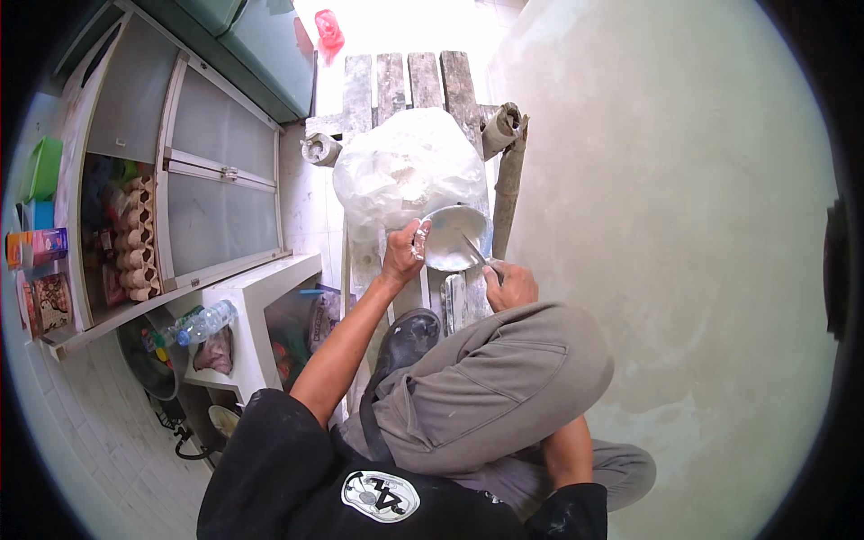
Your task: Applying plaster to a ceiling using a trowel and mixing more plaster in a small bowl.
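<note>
My left hand, its fingers smeared with white stuff, grips the left side of a round bowl with white material inside. My right hand is closed on the handle of a thin metal tool, which reaches down into the bowl. Just beyond the bowl, a crumpled translucent plastic bag with pale contents rests on a weathered wooden slatted bench. My bent knee rises close behind my right hand, and my dark shoe is below the bowl.
At left are a glass-door cabinet with egg cartons, a white shelf with plastic bottles, and a green appliance. A bamboo post edges the bench. A pale plastered wall fills the right.
</note>
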The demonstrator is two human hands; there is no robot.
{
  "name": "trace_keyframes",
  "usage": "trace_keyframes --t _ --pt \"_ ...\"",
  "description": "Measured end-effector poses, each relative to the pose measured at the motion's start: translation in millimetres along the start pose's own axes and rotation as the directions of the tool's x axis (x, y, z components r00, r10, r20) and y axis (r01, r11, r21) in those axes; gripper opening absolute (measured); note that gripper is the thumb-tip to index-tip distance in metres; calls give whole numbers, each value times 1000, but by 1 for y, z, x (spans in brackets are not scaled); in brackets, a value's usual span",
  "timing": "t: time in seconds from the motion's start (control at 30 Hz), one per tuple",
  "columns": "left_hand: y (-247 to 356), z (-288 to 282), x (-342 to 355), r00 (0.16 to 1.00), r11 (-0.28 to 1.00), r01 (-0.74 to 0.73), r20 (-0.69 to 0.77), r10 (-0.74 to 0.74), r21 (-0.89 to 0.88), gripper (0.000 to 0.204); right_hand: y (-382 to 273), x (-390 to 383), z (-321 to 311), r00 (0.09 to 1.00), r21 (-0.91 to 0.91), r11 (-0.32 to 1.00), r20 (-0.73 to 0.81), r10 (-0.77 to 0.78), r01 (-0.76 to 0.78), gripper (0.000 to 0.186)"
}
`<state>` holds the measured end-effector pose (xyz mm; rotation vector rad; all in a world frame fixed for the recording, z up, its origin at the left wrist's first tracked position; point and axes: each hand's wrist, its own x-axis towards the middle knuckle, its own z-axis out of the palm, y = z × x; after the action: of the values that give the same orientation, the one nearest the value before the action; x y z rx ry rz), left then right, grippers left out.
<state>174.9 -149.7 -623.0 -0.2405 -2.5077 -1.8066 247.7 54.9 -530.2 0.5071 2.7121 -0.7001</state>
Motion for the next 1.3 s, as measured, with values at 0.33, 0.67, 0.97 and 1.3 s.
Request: trace_keyframes --t 0.33,0.67,0.97,1.3 --pt "-2 0 0 1000 999 11 -4 -11 -33 29 -11 -14 13 993 -24 994 -54 -105 104 30" --pt "-1 1 -2 999 1000 5 -37 -6 -20 28 -14 -15 9 996 -121 990 -39 -78 73 26" --pt "-4 0 -4 995 995 97 -11 -98 -27 31 -9 -15 14 990 -78 988 -36 -135 132 27" --pt "-3 3 -12 989 992 126 -82 -127 -8 31 15 -8 26 971 76 981 -173 -164 179 30"
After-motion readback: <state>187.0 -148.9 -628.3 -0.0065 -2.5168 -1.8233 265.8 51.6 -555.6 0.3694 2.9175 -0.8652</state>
